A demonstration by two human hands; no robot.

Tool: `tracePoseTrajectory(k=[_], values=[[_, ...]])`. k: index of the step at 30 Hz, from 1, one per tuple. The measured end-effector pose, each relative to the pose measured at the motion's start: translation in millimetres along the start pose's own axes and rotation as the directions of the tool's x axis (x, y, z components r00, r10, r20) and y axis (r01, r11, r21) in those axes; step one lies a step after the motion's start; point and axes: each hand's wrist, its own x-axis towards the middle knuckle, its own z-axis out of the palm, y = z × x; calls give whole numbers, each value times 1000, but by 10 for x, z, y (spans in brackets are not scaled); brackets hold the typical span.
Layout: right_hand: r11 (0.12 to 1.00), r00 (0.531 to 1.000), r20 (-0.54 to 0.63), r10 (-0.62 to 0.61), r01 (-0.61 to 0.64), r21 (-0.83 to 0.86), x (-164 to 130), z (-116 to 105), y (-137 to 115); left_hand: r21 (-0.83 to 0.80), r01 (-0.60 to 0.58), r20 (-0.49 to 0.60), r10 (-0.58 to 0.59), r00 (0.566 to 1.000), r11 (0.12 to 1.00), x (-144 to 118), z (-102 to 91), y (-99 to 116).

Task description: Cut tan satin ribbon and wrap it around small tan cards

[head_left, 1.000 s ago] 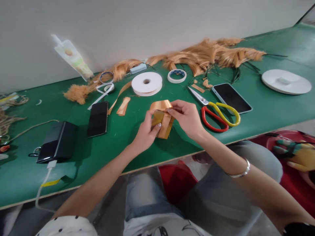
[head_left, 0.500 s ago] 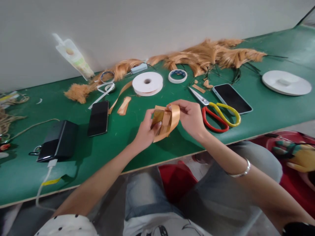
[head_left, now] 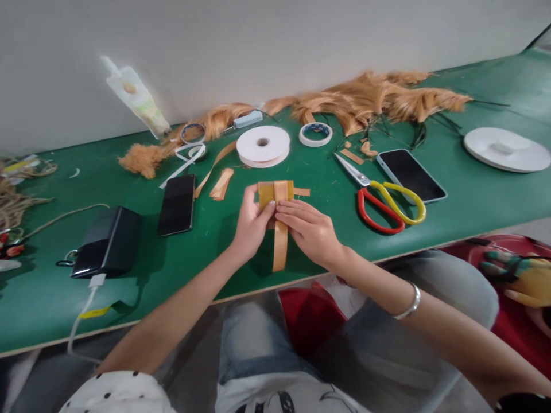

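Over the green table, my left hand (head_left: pixel 249 228) is closed on a flat yellow-brown card (head_left: pixel 266 196), its thumb on the front. A tan satin ribbon (head_left: pixel 280 255) runs down across the card, its lower end hanging free. My right hand (head_left: pixel 315 232) has its fingers together, pressing the ribbon against the card; its thumb is hidden. Another tan strip (head_left: pixel 302 192) sticks out to the right behind the card. Behind my hands lies a white spool of ribbon (head_left: pixel 263 148), and a small bundle of cut ribbon pieces (head_left: pixel 222 184) is to its left.
Scissors (head_left: pixel 381 198) with red and yellow handles and a phone (head_left: pixel 412 175) lie to the right. Left are another phone (head_left: pixel 176 205) and a cabled black device (head_left: pixel 105 244). Behind are a tape roll (head_left: pixel 315 135) and tan fibre bundles (head_left: pixel 365 100). A white disc (head_left: pixel 505 150) lies far right.
The ribbon was looped over the card between both hands; now it lies flat down the card's front. My right hand has moved lower, onto the ribbon, and the card faces me more squarely.
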Motion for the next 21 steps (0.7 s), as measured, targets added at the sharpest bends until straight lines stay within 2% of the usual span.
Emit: tracePoseTrajectory(k=[3, 5, 8, 11, 15, 21], values=[[999, 998, 48, -41, 42, -28, -26, 16, 6, -31, 36, -24, -37, 999, 999, 0, 3, 14], [990, 992, 42, -115, 118, -75, -35, 24, 18, -40, 30, -46, -32, 998, 999, 5, 12, 20], [944, 962, 30, -273, 273, -184, -38, 35, 33, -35, 9, -106, -13, 994, 999, 19, 21, 25], [899, 931, 50, -362, 363, -246, -27, 33, 30, -15, 7, -160, -9, 987, 1000, 34, 7, 31], [883, 915, 91, -393, 403, -241, 0, 12, 13, -14, 13, -147, -15, 989, 1000, 48, -24, 55], [889, 918, 116, -378, 395, -230, 16, 34, 24, -95, 118, -200, -135, 970, 988, 72, -28, 93]])
